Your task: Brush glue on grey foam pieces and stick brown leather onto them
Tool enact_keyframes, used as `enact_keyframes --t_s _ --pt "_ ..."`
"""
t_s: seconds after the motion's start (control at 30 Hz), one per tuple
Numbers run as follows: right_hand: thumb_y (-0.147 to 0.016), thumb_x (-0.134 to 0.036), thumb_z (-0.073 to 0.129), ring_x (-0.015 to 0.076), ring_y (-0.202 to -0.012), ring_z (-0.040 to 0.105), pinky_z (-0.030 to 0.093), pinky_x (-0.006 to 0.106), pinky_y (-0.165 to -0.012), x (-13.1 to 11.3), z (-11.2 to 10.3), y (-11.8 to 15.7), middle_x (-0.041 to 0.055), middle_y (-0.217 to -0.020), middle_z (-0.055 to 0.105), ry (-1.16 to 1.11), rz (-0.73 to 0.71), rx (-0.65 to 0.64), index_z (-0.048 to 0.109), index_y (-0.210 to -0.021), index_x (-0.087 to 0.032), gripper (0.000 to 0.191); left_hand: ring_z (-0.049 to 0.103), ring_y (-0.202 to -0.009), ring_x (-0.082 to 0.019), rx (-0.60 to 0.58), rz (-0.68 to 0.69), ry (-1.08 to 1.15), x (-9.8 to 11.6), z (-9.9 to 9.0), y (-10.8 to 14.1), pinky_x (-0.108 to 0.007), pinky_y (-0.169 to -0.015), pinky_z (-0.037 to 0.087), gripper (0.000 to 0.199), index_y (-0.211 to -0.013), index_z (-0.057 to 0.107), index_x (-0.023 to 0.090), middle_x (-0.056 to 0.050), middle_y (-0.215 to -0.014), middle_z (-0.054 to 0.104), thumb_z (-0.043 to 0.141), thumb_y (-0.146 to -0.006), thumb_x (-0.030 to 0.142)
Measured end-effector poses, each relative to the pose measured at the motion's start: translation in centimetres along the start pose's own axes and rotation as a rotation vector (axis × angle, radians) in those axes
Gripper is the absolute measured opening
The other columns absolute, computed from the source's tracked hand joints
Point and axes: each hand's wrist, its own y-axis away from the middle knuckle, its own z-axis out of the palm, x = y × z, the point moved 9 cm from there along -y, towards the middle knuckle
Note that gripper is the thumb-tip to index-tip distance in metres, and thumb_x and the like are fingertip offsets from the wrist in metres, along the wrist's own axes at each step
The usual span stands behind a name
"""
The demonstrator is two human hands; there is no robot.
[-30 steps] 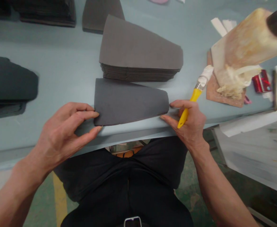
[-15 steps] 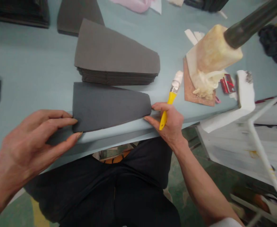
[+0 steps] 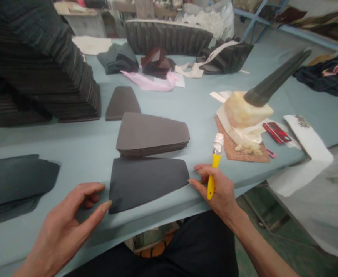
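A dark grey tapered panel (image 3: 148, 182) lies flat near the front edge of the table. At its wide left end is my left hand (image 3: 67, 223), fingers apart, the thumb tip by the near corner. My right hand (image 3: 218, 186) is at the narrow right end, its thumb by the corner. Tucked in that hand is a yellow-handled brush (image 3: 214, 165), its bristles coated white and pointing away from me. Just behind the panel sits a stack of similar brownish-grey panels (image 3: 153, 132).
A tall pile of dark pieces (image 3: 71, 77) rises at the left, with dark green pieces (image 3: 19, 181) nearer me. To the right stand a white glue-smeared container (image 3: 245, 109) with a dark handle, a red box (image 3: 277, 132) and a bent white strip (image 3: 307, 134). Pink cloth (image 3: 154, 82) lies farther back.
The view has tilted up, showing more of the table's far side. My left fingers have drawn off the panel's top edge; my right hand still holds the brush at the narrow end.
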Motion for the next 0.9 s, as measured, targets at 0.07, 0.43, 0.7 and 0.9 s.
enact_keyframes --t_s 0.07,0.43,0.7,0.9 --pt "-0.107 -0.045 0.069 0.0159 -0.065 0.074 0.063 0.032 -0.065 0.8 0.0 -0.9 0.0063 -0.112 0.083 0.025 0.027 0.024 0.059 -0.115 -0.027 0.022 0.075 -0.082 -0.025 -0.014 -0.151 0.029 -1.0 0.2 -1.6 -0.041 -0.082 0.066 0.053 -0.112 0.073 0.034 -0.002 -0.099 0.08 0.067 -0.086 0.08" --pt "-0.102 -0.067 0.065 0.0281 -0.081 0.079 0.056 0.037 -0.068 5.8 3.4 -5.6 0.0123 -0.104 0.083 0.212 0.097 -0.007 0.066 -0.116 -0.02 0.048 0.07 -0.129 -0.039 -0.264 -0.305 0.249 -0.1 2.1 -10.9 -0.053 -0.121 0.054 0.096 -0.135 0.072 0.023 -0.014 -0.137 0.077 0.052 -0.079 0.098" --pt "-0.1 -0.055 0.071 0.0244 -0.067 0.072 0.044 0.03 -0.06 5.7 4.4 -6.7 0.0037 -0.078 0.073 0.225 0.094 -0.064 0.066 -0.113 -0.022 0.036 0.074 -0.095 -0.032 -0.314 -0.377 0.262 -0.6 3.2 -13.1 -0.041 -0.081 0.064 0.09 -0.113 0.081 0.025 -0.012 -0.112 0.082 0.05 -0.076 0.1" --pt "-0.1 -0.055 0.069 0.0227 -0.062 0.069 0.04 0.029 -0.058 5.8 4.7 -7.2 0.0021 -0.073 0.07 0.239 0.126 -0.073 0.065 -0.11 -0.023 0.034 0.071 -0.083 -0.027 -0.329 -0.412 0.273 0.2 4.1 -13.8 -0.034 -0.07 0.057 0.082 -0.098 0.08 0.021 -0.008 -0.085 0.078 0.069 -0.064 0.095"
